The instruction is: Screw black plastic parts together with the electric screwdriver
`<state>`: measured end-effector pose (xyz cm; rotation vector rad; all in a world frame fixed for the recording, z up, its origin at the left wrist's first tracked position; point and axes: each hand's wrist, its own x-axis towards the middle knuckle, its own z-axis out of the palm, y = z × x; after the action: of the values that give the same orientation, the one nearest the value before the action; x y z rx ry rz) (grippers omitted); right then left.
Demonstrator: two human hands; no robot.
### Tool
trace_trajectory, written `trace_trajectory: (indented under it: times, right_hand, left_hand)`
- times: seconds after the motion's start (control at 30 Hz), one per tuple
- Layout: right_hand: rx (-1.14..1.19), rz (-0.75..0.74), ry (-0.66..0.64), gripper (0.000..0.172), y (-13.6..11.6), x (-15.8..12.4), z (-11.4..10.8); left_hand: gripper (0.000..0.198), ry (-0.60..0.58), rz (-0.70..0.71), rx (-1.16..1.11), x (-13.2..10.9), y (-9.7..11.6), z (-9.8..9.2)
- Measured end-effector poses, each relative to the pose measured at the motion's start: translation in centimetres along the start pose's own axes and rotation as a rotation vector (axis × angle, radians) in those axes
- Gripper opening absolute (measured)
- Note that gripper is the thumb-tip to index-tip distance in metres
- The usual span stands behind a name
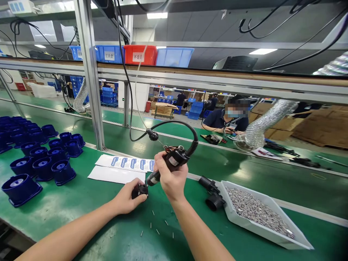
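My left hand point(127, 197) is closed around a small black part point(140, 191) just above the green table. In my right hand point(172, 177) is a black electric screwdriver point(174, 159), tilted down to the left, its tip at the top of the black part. A thick black cable curves from the tool's upper end. Several small metal pins point(157, 231) lie scattered on the table between my forearms. To the right, black plastic parts point(213, 194) rest against a white tray point(272, 237) full of metal screws or pins.
Many dark blue cups point(20, 186) stand at the left. Label sheets point(116, 174) lie behind my left hand. A metal post point(91, 72) rises from the table's back edge. Across the line sits a person point(231, 116) in a mask. Bins point(140, 54) line the shelf above.
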<state>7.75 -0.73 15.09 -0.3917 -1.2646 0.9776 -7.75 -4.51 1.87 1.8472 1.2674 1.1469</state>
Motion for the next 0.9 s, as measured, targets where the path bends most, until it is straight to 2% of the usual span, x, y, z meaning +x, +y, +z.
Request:
trace_trajectory:
  times: [0.17, 0.37, 0.6, 0.9]
  right_hand:
    - [-0.028, 0.101, -0.125, 0.026, 0.1, 0.1, -0.1]
    - [0.002, 0.114, -0.153, 0.025, 1.7, -0.2, -0.2]
    - [0.023, 0.168, -0.234, 0.026, 1.5, -0.2, -0.1]
    - [-0.031, 0.106, -0.095, 0.026, 1.9, -0.8, 0.5]
  left_hand:
    - [0.034, -0.019, 0.01, -0.071, 0.0, 0.2, -0.2]
    - [0.033, -0.017, -0.001, -0.084, 0.0, -0.3, 0.0]
    - [0.033, -0.026, -0.006, -0.108, 0.0, -0.2, 0.0]
    - [0.034, -0.015, 0.024, -0.115, 0.1, -0.1, 0.2]
